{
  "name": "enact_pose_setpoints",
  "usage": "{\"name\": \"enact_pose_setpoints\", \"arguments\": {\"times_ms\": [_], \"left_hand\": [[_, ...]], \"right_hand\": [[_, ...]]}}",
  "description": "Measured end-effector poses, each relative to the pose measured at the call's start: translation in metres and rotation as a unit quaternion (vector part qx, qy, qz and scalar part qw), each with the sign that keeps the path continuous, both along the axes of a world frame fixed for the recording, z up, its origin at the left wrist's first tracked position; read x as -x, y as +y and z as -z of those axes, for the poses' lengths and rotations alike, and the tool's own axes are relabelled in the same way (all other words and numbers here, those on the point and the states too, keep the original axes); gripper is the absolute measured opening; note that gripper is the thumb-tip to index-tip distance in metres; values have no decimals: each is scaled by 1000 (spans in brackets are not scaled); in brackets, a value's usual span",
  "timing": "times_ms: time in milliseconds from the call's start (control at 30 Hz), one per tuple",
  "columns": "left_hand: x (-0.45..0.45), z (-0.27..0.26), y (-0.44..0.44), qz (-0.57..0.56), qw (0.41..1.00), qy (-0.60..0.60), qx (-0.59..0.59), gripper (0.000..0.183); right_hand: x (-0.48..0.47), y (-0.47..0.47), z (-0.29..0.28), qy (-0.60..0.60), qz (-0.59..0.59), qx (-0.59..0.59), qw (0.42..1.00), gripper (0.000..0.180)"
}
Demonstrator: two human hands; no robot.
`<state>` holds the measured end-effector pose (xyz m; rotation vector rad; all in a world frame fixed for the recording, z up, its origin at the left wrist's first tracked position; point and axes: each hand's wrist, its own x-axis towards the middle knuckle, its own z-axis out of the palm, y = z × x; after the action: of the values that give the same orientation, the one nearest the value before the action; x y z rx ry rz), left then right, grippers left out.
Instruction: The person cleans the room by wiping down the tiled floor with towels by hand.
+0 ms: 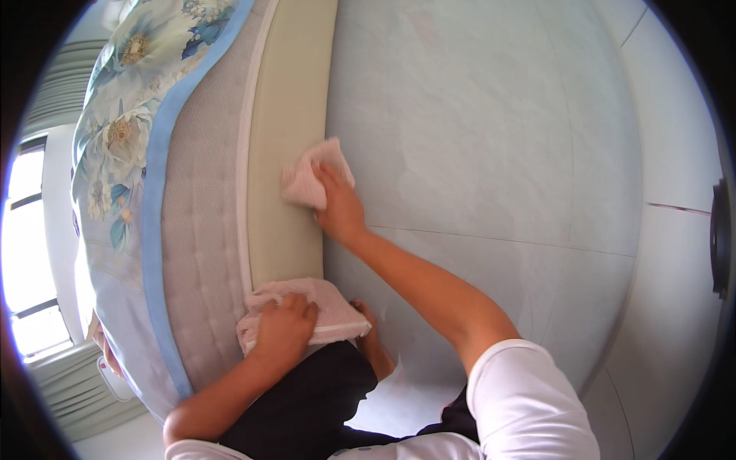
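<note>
My right hand [340, 208] grips a small pink cloth [310, 178] against the beige side rail [290, 86] of a bed, at the rail's outer edge. The cloth is slightly blurred. Closer to me, my left hand [286, 328] has its fingers curled on a larger folded pink towel [336, 313]. That towel lies over the near part of the rail, touching the mattress side, with its pale edge toward my leg. The fingertips of the left hand partly sink into its folds.
A grey quilted mattress [201, 144] rests above the rail, under a floral cover with a blue border [154, 190]. Pale grey floor [483, 144] stretches to the right, reaching white cabinet-like panels [675, 138]. My bare foot [376, 351] is beside the towel. A window [31, 253] shows far left.
</note>
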<state>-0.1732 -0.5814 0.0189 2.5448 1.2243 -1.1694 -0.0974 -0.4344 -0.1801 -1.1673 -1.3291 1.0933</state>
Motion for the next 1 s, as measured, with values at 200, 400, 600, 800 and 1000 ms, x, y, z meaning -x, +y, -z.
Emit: {"name": "enact_pose_setpoints", "arguments": {"times_ms": [200,400,600,800,1000], "left_hand": [[-24,-28,56,-104,980,-55,-160,68],[-20,-4,55,-70,983,-82,-150,69],[-9,-9,54,-77,980,-72,-168,69],[-16,-6,59,-72,984,-54,-155,57],[-16,6,54,-52,982,-58,-170,67]], "right_hand": [[-2,27,4,10,72,31,997,61],[-22,142,50,-13,159,7,987,53],[-9,92,25,35,78,-34,996,57],[-8,95,11,16,69,-63,995,55],[-26,164,20,33,83,-8,996,58]]}}
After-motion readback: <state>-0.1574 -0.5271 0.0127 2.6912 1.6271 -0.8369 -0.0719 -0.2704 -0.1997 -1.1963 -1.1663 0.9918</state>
